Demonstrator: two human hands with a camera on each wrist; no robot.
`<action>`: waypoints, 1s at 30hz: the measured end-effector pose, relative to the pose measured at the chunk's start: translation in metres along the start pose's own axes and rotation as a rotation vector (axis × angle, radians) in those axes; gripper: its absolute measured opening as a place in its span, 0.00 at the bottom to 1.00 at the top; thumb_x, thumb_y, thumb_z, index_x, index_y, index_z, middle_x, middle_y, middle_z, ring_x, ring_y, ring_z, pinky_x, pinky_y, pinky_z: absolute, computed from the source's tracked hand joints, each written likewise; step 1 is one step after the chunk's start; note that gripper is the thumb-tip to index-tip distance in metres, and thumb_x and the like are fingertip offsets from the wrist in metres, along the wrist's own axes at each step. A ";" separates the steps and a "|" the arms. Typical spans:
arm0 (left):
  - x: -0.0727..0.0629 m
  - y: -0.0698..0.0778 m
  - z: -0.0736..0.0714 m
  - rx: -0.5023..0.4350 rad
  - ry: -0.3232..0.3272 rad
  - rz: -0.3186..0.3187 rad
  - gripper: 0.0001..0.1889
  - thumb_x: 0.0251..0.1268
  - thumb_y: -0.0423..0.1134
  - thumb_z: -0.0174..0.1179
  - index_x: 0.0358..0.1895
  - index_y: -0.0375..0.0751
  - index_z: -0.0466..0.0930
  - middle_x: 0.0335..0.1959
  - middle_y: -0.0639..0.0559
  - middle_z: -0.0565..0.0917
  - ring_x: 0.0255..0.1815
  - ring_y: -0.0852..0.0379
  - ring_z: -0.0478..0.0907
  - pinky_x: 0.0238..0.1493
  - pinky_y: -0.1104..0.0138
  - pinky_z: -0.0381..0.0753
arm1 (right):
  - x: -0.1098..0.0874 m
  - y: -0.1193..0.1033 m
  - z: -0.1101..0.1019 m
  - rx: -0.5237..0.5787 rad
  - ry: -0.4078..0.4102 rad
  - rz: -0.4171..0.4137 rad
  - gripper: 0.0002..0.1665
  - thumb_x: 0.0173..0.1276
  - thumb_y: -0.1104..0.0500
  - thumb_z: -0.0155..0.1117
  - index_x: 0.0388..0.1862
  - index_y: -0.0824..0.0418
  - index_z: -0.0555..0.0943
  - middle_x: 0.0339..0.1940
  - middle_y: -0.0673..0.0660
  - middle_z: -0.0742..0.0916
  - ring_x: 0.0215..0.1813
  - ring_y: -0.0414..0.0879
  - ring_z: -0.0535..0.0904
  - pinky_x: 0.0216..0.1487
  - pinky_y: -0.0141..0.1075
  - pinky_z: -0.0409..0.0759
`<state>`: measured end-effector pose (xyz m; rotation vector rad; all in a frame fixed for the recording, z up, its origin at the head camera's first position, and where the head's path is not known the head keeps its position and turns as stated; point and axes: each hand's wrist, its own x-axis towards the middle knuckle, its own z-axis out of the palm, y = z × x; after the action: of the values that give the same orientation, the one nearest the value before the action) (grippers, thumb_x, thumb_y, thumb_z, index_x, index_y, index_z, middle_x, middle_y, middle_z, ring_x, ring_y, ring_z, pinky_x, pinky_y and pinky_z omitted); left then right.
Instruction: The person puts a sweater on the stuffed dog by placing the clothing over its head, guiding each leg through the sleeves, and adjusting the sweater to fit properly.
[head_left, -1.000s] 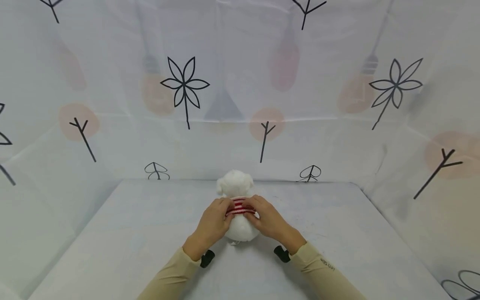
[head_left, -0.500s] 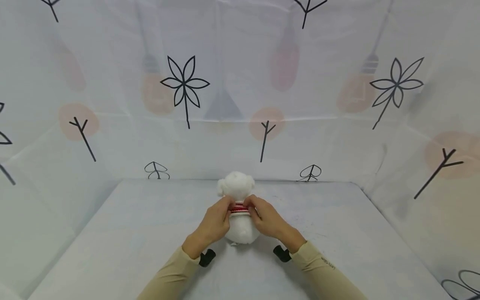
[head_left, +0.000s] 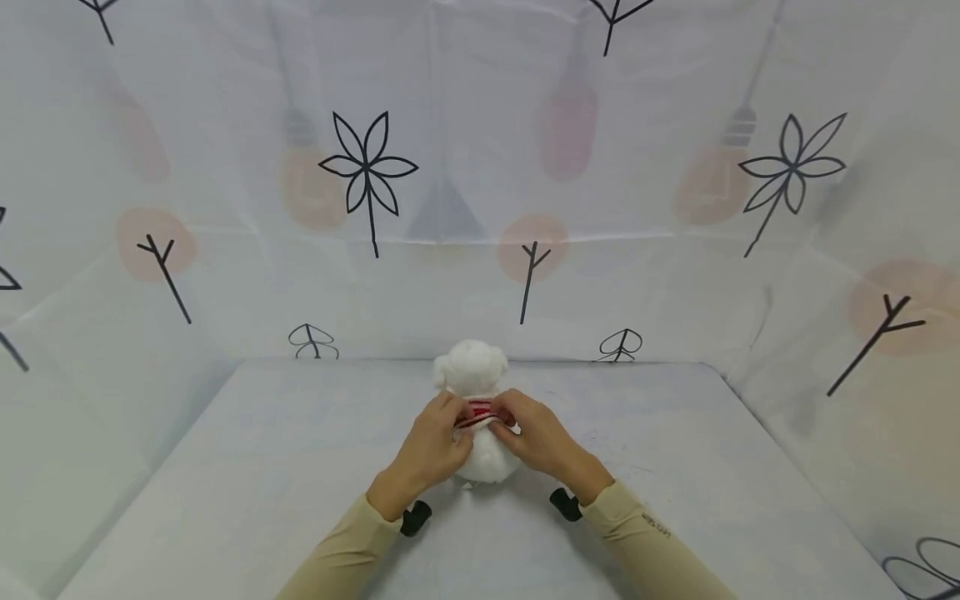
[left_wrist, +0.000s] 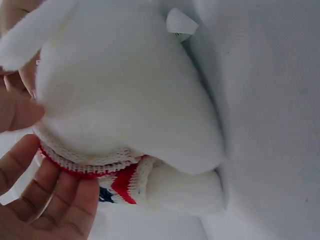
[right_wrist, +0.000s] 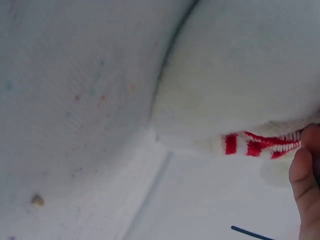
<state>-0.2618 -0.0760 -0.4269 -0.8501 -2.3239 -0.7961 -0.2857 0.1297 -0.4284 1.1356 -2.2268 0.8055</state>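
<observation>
A white plush dog (head_left: 471,367) sits on the table with its back toward me. It wears a red and white striped knitted sweater (head_left: 480,408) round its middle. My left hand (head_left: 427,446) holds the sweater's left side; in the left wrist view its fingers (left_wrist: 75,200) lie on the knit below the rolled hem, with the thumb by the white fur. On the other side my right hand (head_left: 540,433) pinches the hem between thumb and fingers. The hem slants up toward the right hand, baring the plush's round lower back. Its front is hidden.
A white cloth covers the table (head_left: 300,467). Patterned white fabric (head_left: 442,292) hangs behind and at both sides. Dark wrist-worn pieces (head_left: 415,518) show under both cuffs. A small white label (left_wrist: 181,24) sticks out at the plush's base.
The sweater's lower hem went from level and lower to bunched up, and now slants. My left thumb has moved in toward the middle. The plush has stayed nearly in place.
</observation>
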 end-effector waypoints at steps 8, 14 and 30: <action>0.002 0.005 0.000 0.069 0.044 -0.009 0.11 0.50 0.31 0.72 0.33 0.40 0.77 0.35 0.50 0.72 0.35 0.55 0.70 0.36 0.64 0.74 | 0.001 -0.001 0.001 -0.015 0.052 0.012 0.13 0.62 0.69 0.65 0.44 0.59 0.77 0.37 0.50 0.82 0.39 0.39 0.77 0.37 0.38 0.79; 0.003 0.002 0.002 0.112 0.054 -0.004 0.08 0.55 0.30 0.68 0.30 0.41 0.76 0.33 0.52 0.73 0.33 0.57 0.71 0.34 0.67 0.74 | 0.003 -0.002 -0.005 0.152 -0.018 0.121 0.13 0.66 0.67 0.61 0.48 0.58 0.75 0.36 0.50 0.82 0.38 0.38 0.77 0.39 0.45 0.78; -0.013 -0.016 -0.005 0.132 -0.065 0.027 0.08 0.56 0.31 0.66 0.35 0.43 0.77 0.39 0.53 0.75 0.43 0.55 0.75 0.43 0.64 0.77 | -0.015 0.009 -0.005 0.019 -0.117 0.225 0.15 0.60 0.67 0.67 0.43 0.54 0.75 0.38 0.45 0.79 0.45 0.40 0.76 0.47 0.41 0.77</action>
<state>-0.2629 -0.0943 -0.4367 -0.8591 -2.3873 -0.6046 -0.2846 0.1453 -0.4375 0.9738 -2.4818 0.8710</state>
